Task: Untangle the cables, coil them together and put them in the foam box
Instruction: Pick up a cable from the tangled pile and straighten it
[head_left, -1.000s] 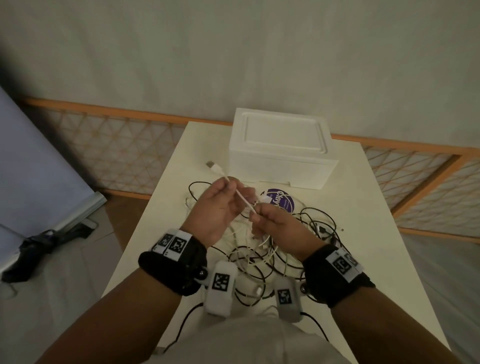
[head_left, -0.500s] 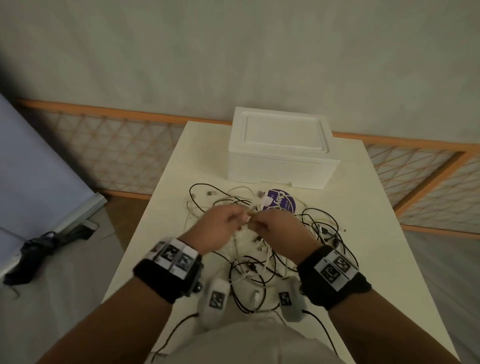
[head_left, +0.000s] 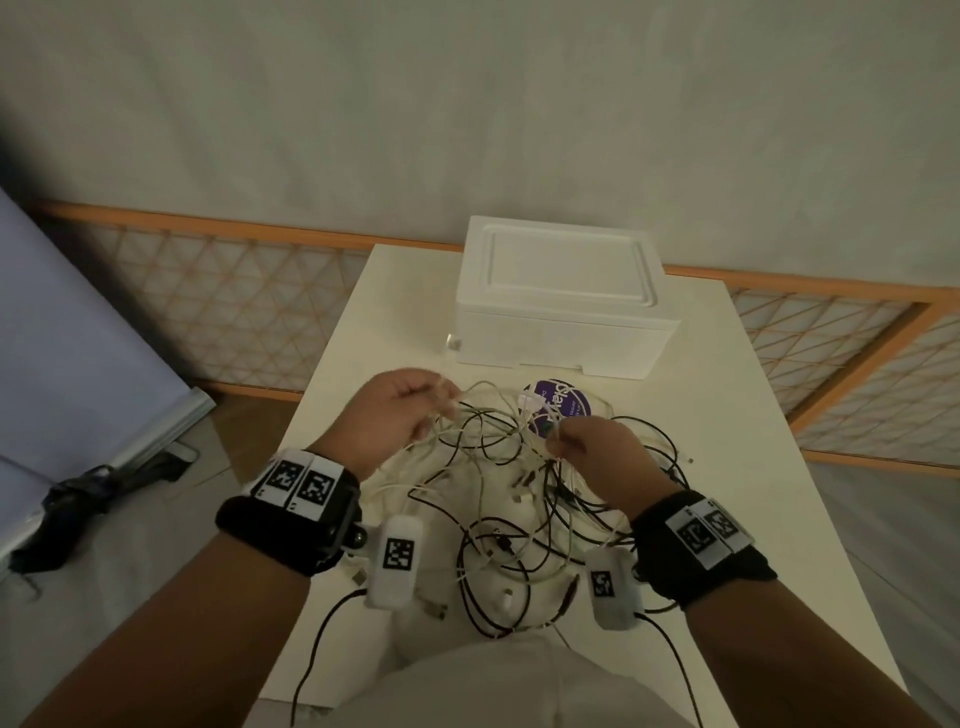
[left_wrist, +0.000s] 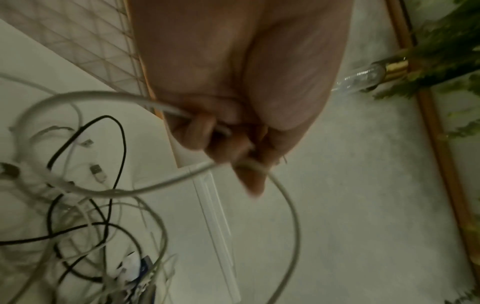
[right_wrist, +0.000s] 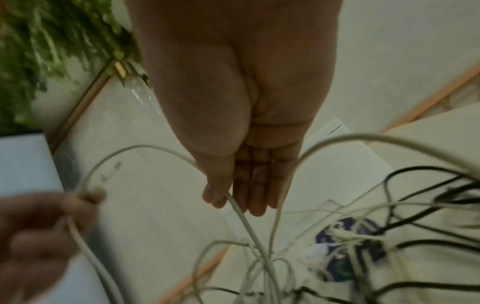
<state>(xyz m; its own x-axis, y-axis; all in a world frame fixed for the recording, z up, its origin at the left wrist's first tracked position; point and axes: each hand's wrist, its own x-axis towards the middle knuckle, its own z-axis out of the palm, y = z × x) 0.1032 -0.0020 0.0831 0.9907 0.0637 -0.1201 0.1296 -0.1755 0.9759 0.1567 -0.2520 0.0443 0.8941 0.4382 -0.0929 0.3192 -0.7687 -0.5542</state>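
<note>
A tangle of black and white cables lies on the cream table in front of me. Behind it stands the white foam box with its lid on. My left hand is raised over the tangle's left side, fingers curled round a white cable. My right hand hovers over the tangle's right side and pinches a white cable between thumb and fingers. That cable arcs across to the left hand in the right wrist view.
A round purple label lies under the cables, just before the box. A wooden lattice fence runs behind the table. A grey board and a black object are on the floor at left. Green foliage is nearby.
My hands, which met over the middle of the tangle half a second ago, have drawn apart, left going left and right going right. Loops of white cable are lifted between them.
</note>
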